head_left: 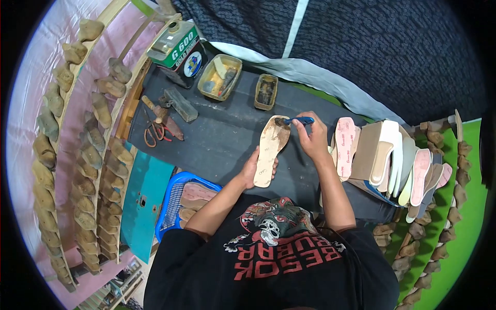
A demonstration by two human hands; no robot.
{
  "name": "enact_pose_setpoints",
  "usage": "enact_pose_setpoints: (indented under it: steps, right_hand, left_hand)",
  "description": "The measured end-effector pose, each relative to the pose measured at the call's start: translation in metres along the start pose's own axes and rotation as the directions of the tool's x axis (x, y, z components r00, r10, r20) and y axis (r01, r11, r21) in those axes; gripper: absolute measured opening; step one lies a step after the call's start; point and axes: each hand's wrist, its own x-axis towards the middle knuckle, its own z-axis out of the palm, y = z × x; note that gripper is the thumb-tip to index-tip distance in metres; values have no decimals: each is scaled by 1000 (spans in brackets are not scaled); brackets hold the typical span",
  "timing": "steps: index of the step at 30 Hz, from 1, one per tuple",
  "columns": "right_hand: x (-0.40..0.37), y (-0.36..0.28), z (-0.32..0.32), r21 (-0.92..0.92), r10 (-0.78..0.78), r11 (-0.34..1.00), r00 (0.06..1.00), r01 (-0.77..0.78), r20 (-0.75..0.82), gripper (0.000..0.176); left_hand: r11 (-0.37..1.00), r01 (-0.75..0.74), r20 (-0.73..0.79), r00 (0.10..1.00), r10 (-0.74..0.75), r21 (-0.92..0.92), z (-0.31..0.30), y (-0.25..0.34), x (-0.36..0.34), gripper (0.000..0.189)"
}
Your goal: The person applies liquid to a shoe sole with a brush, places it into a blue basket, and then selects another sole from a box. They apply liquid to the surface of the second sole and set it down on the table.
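Observation:
Over the dark table (222, 139), my left hand (252, 168) holds a beige insole (268, 152) by its narrow lower part, fingers wrapped round both edges. Brown wet-looking smears cover part of the insole's wide upper end. My right hand (313, 135) grips a blue-handled brush (302, 121), whose dark bristles touch the insole near its top. Just above the insole stands a small rectangular tub (266, 92) with dark brown contents.
A yellowish container (219, 77) and a G 600 can (175, 51) stand at the back left, near scissors (151, 130) and tools. Insoles are stacked right around a cardboard box (364, 152). A blue basket (173, 199) sits left of my body. Racks of shoe lasts flank both sides.

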Motion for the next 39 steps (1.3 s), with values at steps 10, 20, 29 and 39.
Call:
enact_pose_setpoints:
  steps: [10,20,29,39]
  right_hand:
    - [-29,2,-40,-77,24,997,993,-15,117,16]
    - [-30,16,-68,-110,113,987,993,-114,-19,14]
    - [-36,11,-59,-75,94,993,993,-89,72,17]
    - [-40,-1,-57,-77,131,989,990,-127,49,17]
  left_hand:
    - [997,52,34,998,-54,63,28,-23,26,78]
    - [1000,-6,21,1000,5,29,36,-47,38,70]
    - [999,-39,-4,999,39,0,26,-49,37,72]
    - [1000,-27,-15,1000,27,16,31,-44,38,70]
